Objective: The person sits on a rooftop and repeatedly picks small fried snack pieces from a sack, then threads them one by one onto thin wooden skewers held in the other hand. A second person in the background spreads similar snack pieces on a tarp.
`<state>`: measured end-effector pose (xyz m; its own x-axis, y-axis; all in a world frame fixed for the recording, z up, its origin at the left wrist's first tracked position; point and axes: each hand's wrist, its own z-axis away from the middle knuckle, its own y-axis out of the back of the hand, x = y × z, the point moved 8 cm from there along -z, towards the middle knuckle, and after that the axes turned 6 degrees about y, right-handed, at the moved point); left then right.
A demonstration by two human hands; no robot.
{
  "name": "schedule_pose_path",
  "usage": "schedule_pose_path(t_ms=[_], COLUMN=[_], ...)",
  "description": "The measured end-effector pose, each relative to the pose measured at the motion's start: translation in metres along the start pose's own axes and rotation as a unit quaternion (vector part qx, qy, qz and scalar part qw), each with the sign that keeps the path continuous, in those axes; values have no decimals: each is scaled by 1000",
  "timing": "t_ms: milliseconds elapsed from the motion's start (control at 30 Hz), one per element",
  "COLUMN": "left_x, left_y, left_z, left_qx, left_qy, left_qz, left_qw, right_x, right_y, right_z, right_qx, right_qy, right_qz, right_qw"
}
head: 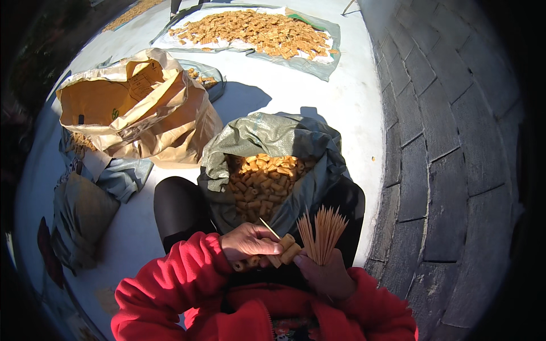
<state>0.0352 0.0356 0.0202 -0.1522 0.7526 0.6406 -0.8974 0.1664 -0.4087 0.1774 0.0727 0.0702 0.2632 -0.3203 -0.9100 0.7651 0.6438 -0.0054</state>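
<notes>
My left hand [251,244] grips several short, hollow tan food pieces [288,241]. A single pale stick [269,228] sticks up past its thumb. A thick bundle of pointed wooden skewers [325,232] fans upward from my right hand [322,275], which is shut around its lower part. The right fingertips touch or nearly touch the end piece beside the left hand; how the pieces join is partly hidden. Just beyond both hands, an open grey-green woven plastic sack [268,134] between my knees contains many loose tan pieces [262,187], partly sunlit.
A large, open brown paper sack [170,128] stands at the left, with crumpled cloth or sacking [85,217] nearby. Farther off, many tan pieces [256,32] lie spread on a sheet [326,70]. Grey stone-block paving or wall [443,170] borders the right. A person's legs [175,7] show at the top.
</notes>
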Motion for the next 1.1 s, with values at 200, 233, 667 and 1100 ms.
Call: schedule_pose_path(t_ms=[200, 233, 667, 1100], left_x=[-6, -7, 6, 5], left_y=[33, 40, 41, 25], left_z=[-6, -2, 13, 4], left_qx=[75, 94, 266, 272], left_qy=[-141, -145, -309, -307], left_qz=[229, 283, 370, 352], left_qw=[960, 943, 835, 841], right_x=[5, 7, 13, 13], right_y=[11, 17, -3, 1], right_z=[-11, -7, 5, 3], right_qx=[59, 74, -25, 46], right_qy=[-56, -79, -28, 21], right_qz=[-57, -78, 63, 49], right_qw=[995, 991, 997, 998])
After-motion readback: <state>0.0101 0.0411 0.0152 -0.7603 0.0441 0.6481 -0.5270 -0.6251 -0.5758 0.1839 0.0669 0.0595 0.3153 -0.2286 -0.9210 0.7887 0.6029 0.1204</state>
